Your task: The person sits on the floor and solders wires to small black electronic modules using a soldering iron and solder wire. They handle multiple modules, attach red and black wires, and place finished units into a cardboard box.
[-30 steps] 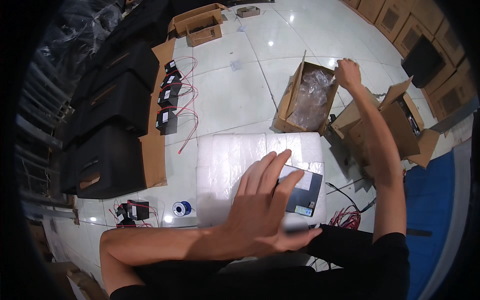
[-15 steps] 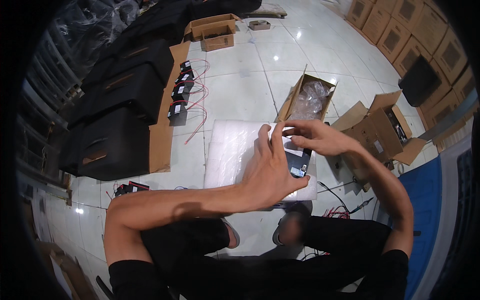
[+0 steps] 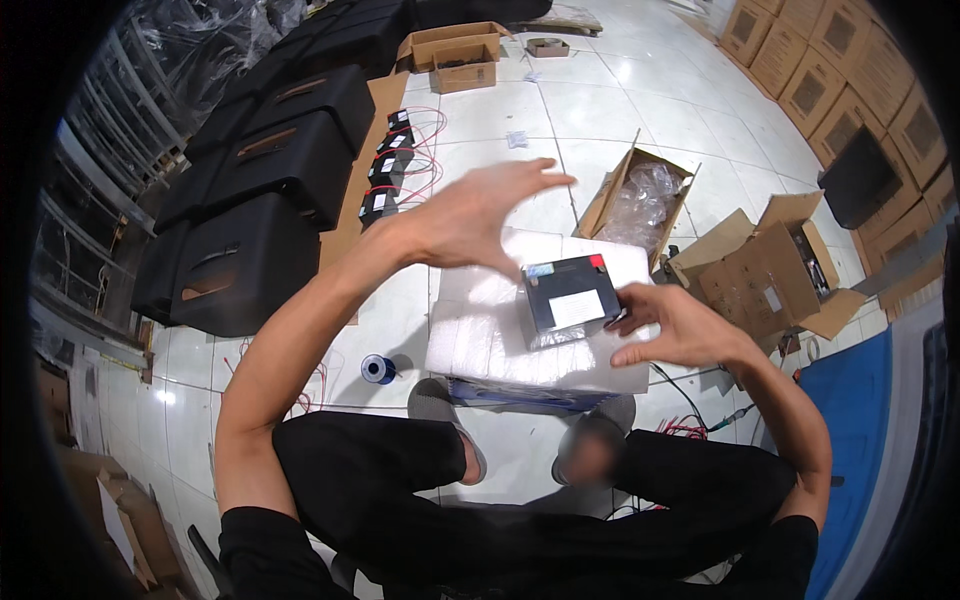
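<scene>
White tiled floor (image 3: 660, 100) carries everything. Black cabinets (image 3: 255, 260) with handle cutouts line its left edge; stacked brown cartons (image 3: 845, 70) fill its far right corner. Blue panel (image 3: 840, 430) stands along the floor's right edge, near side. Open-flapped carton (image 3: 760, 270) sits on the floor between stack and panel. Narrower open box (image 3: 603, 195), holding clear plastic bags (image 3: 645, 205), sits just past the far right corner of a white foam block (image 3: 480, 320); block lies in front of the person's feet.

Left hand (image 3: 480, 210): released, blurred, fingers spread, over the block's far left part; thumb tip close to the battery's far left corner, contact can't be told. Right hand (image 3: 685, 325): released, fingers half bent at the block's right edge, thumb apart from the battery; can't tell if fingertips touch it.

Black rectangular battery (image 3: 572, 295), white label, red patch at its far right corner, rests on the block's right half, between both hands. Small black boxes (image 3: 390, 170) with red wires sit in a row beside the cabinets. Blue-and-white spool (image 3: 377, 370) on the floor, off the block's near left corner.
</scene>
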The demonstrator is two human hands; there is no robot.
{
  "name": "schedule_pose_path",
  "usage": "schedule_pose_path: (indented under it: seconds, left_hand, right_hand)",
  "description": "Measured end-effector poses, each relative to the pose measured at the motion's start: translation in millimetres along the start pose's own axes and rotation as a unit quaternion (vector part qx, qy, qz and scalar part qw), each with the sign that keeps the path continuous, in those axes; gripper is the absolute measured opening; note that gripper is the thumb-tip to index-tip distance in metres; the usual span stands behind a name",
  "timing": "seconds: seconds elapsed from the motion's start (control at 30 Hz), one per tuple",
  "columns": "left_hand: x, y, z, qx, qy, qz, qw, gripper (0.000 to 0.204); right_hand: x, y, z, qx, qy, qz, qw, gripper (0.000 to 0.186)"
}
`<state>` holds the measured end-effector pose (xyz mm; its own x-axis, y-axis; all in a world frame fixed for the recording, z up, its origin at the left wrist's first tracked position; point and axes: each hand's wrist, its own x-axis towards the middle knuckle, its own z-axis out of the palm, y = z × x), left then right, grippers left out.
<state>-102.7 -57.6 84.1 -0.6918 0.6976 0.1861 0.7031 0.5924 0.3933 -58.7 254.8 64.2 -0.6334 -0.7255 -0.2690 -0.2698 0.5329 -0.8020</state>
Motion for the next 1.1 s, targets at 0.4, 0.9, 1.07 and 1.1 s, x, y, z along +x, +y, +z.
schedule_pose_path:
  seconds: [0.4,0.9,1.07,1.1]
  left_hand:
    - [-21.0,-33.7,-2.0,-0.030,0.086,-0.169,0.981,0.036]
    - [-40.0,18.6,69.0,-0.310,0.007,-0.179,0.934,0.118]
    - [-54.0,7.6,79.5,-0.164,0.054,-0.219,0.960,0.094]
    - [-56.7,5.4,80.3,-0.131,0.062,-0.215,0.966,0.093]
  right_hand:
    - [-0.2,12.0,7.1,-0.238,-0.015,0.032,0.971,0.038]
    - [-225.1,189.3,49.2,-0.002,0.591,0.274,0.759,0.025]
    - [-310.2,249.3,157.3,0.010,0.574,0.441,0.690,0.022]
    - [-318.9,259.4,178.3,-0.006,0.543,0.464,0.699,0.021]
